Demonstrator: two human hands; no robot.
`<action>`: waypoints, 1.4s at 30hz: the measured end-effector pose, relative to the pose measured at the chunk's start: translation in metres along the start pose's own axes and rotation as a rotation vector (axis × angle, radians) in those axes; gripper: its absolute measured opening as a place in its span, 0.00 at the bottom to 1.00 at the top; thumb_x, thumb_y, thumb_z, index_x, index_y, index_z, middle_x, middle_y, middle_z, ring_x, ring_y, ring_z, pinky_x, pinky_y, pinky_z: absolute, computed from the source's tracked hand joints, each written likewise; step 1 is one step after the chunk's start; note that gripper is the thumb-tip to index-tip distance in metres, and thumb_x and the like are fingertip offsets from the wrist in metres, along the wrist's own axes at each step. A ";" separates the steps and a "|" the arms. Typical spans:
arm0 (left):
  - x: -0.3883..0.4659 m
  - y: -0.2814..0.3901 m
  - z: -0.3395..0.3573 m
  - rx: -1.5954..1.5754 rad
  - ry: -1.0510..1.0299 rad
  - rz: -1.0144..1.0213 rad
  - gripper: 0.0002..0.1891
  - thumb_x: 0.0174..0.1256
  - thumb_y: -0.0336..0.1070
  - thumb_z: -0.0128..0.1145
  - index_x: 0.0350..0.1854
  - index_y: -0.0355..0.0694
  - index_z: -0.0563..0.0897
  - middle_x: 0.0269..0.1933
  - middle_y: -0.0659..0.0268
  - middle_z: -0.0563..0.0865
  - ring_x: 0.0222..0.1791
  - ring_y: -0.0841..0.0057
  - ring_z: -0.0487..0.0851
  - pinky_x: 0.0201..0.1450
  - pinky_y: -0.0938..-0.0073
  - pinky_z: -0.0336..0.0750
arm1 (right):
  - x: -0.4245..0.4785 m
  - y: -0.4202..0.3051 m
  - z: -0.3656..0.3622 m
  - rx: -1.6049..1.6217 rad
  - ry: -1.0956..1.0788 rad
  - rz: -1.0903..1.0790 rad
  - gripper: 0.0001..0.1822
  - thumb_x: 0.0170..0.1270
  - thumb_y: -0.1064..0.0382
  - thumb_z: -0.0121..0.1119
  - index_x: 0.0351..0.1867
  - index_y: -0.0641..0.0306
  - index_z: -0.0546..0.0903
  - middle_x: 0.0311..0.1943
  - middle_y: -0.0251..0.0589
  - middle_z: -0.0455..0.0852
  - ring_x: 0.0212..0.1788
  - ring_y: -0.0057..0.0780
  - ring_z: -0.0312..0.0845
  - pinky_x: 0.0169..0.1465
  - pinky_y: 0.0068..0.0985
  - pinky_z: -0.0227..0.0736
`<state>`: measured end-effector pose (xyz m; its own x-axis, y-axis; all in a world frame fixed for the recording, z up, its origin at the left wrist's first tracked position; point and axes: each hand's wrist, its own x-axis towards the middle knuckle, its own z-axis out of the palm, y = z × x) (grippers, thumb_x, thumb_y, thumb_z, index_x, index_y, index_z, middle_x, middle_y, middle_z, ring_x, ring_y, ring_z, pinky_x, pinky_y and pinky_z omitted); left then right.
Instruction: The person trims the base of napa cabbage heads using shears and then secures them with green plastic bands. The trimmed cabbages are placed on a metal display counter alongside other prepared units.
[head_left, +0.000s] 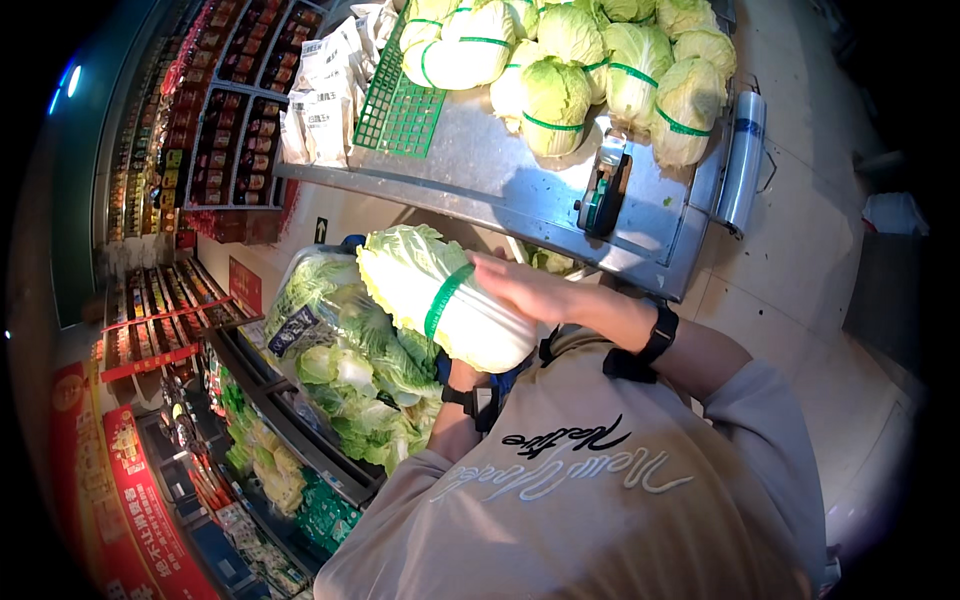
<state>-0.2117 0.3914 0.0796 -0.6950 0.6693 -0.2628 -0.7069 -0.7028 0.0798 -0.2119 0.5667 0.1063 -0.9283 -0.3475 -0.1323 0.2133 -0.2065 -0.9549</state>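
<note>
A Chinese cabbage (495, 322) rests between my two hands, tilted in front of my shirt. A green tape band (442, 304) bearing writing goes around its middle. My right hand (521, 289) lies flat along the cabbage's upper side, fingers stretched out. Underneath, my left hand (466, 375) supports it; most of that hand is hidden by the cabbage. A tape dispenser (604, 191) with green tape stands near the front edge of the metal table (480, 180). Several cabbages (555, 105) with green bands are grouped behind it.
Left of my hands is a heap of cabbages and loose leaves (360, 367). A green plastic grid (405, 120) and white printed bags (322, 97) occupy the table's left end. A roll of clear film (742, 165) hangs at its right end. Produce shelving (277, 420) stands at lower left.
</note>
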 end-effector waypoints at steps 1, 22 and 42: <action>0.001 -0.002 0.000 -0.024 -0.011 -0.005 0.28 0.80 0.52 0.39 0.73 0.40 0.66 0.69 0.57 0.75 0.64 0.60 0.76 0.69 0.60 0.72 | 0.000 -0.002 -0.001 0.159 -0.003 0.051 0.47 0.75 0.30 0.37 0.76 0.74 0.56 0.77 0.55 0.59 0.78 0.37 0.52 0.77 0.32 0.48; 0.046 0.014 0.004 0.701 0.422 0.081 0.32 0.74 0.53 0.53 0.71 0.36 0.68 0.69 0.56 0.76 0.68 0.62 0.75 0.72 0.60 0.67 | -0.018 0.027 -0.039 0.364 0.312 0.159 0.27 0.61 0.64 0.70 0.61 0.69 0.77 0.53 0.44 0.86 0.54 0.30 0.83 0.59 0.28 0.76; 0.118 0.010 0.027 1.004 0.235 0.105 0.32 0.64 0.34 0.67 0.67 0.30 0.69 0.59 0.54 0.82 0.57 0.67 0.83 0.60 0.67 0.78 | -0.023 0.005 -0.081 0.468 0.321 -0.029 0.43 0.72 0.59 0.57 0.79 0.68 0.45 0.77 0.50 0.57 0.77 0.37 0.54 0.76 0.36 0.51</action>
<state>-0.3043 0.4697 0.0757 -0.7922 0.4767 -0.3810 -0.5034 -0.1577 0.8495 -0.2140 0.6476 0.0834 -0.9663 -0.0547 -0.2516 0.2303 -0.6207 -0.7495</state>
